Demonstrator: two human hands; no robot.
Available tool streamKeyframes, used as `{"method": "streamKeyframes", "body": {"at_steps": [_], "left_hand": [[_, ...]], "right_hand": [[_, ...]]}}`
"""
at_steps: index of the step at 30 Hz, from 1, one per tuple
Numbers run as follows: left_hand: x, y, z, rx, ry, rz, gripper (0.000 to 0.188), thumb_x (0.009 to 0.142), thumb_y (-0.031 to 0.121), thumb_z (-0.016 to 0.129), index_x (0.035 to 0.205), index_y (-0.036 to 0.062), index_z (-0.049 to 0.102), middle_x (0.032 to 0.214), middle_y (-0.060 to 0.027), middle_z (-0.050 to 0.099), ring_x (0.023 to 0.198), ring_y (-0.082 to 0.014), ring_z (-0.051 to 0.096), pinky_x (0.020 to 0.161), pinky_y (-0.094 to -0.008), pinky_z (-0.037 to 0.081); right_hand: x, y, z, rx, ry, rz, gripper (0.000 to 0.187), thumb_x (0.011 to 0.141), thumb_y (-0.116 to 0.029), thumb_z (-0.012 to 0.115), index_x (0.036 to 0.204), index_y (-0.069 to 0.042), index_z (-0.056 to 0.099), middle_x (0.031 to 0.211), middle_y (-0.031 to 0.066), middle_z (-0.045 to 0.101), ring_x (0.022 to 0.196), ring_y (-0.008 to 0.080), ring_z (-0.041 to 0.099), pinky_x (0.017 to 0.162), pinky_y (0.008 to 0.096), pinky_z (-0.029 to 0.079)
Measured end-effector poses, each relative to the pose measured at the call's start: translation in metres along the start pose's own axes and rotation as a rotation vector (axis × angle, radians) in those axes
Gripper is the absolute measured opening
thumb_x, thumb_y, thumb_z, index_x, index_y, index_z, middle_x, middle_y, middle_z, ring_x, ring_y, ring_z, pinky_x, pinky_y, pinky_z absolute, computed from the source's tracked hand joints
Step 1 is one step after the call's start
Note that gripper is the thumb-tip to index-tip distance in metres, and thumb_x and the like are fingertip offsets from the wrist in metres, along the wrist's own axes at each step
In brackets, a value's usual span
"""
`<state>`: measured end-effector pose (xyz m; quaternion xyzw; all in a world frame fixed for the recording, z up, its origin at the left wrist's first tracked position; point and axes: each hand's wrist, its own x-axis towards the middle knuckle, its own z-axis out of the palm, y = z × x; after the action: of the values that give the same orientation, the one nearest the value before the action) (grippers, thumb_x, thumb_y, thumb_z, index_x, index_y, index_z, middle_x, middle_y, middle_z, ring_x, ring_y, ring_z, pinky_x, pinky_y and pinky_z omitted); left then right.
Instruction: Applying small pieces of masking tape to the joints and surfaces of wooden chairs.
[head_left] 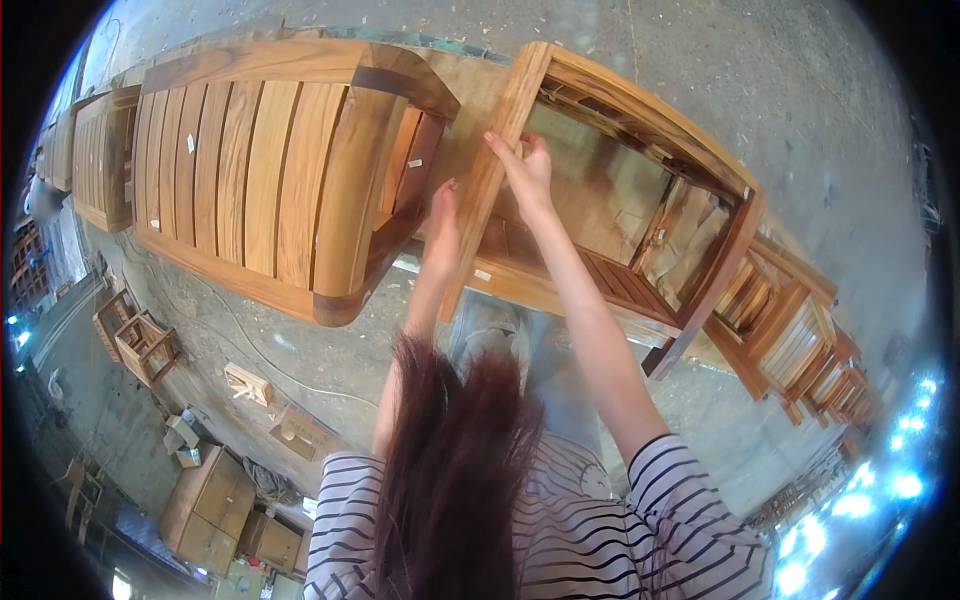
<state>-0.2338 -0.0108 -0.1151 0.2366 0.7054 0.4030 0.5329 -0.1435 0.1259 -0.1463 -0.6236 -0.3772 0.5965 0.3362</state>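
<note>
A wooden furniture frame [512, 120], open in the middle with slatted sides, lies in front of my body. My right hand [530, 170] reaches into its opening and closes on the near left rail, one finger or thumb across the wood and the others curled at its inner edge. On the outer side of that rail, my left hand [443, 230] is upright with its fingers stretched out. Whether the left palm touches the wood, I cannot tell. Close to the left hand stands a large slatted wooden piece [250, 180] with rounded corners and small white labels.
More slatted wooden furniture [103, 160] continues the row at far left, and further frames [795, 340] line the right. Cardboard boxes [205, 510] stand at lower left near a small wooden stool frame [146, 345]. A thin cable [260, 350] crosses the concrete floor.
</note>
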Motion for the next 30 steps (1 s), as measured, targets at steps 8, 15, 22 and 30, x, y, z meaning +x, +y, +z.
{"method": "streamKeyframes", "body": {"at_steps": [8, 15, 22, 30], "left_hand": [[-0.069, 0.043, 0.003, -0.203, -0.333, -0.354, 0.071, 0.101, 0.058, 0.027, 0.149, 0.0057, 0.029, 0.125, -0.0173, 0.056, 0.121, -0.0228, 0.051, 0.106, -0.0369, 0.035], [0.010, -0.049, 0.002, 0.133, -0.014, 0.005, 0.070, 0.101, 0.057, 0.030, 0.146, 0.0023, 0.034, 0.124, -0.0131, 0.059, 0.118, -0.0219, 0.053, 0.106, -0.0349, 0.036], [-0.060, 0.044, 0.027, -0.377, -0.170, -0.147, 0.082, 0.097, 0.068, 0.015, 0.145, 0.0040, 0.034, 0.135, -0.0113, 0.052, 0.124, -0.0221, 0.048, 0.104, -0.0337, 0.037], [-0.141, 0.166, 0.047, -0.438, -0.074, -0.101, 0.070, 0.101, 0.060, 0.015, 0.144, 0.0084, 0.034, 0.138, -0.0092, 0.049, 0.127, -0.0185, 0.046, 0.106, -0.0340, 0.037]], "right_hand": [[-0.084, -0.039, -0.093, 0.373, 0.113, 0.215, 0.086, 0.076, -0.023, 0.083, 0.137, 0.008, 0.032, 0.116, 0.0190, 0.062, 0.101, 0.0219, 0.062, 0.086, 0.0336, 0.051], [-0.160, -0.111, -0.179, 0.243, 0.411, 0.320, 0.088, 0.078, -0.036, 0.079, 0.138, 0.008, 0.031, 0.124, 0.0206, 0.051, 0.106, 0.0258, 0.057, 0.088, 0.0349, 0.052], [-0.170, -0.156, -0.260, 0.552, 0.026, 0.148, 0.077, 0.080, -0.064, 0.066, 0.128, -0.007, 0.048, 0.100, 0.0121, 0.054, 0.078, 0.0201, 0.058, 0.065, 0.0306, 0.051], [-0.131, -0.100, -0.333, 1.093, -0.445, 0.084, 0.071, 0.084, -0.072, 0.053, 0.120, -0.011, 0.050, 0.088, 0.0083, 0.046, 0.062, 0.0174, 0.044, 0.054, 0.0283, 0.038]]}}
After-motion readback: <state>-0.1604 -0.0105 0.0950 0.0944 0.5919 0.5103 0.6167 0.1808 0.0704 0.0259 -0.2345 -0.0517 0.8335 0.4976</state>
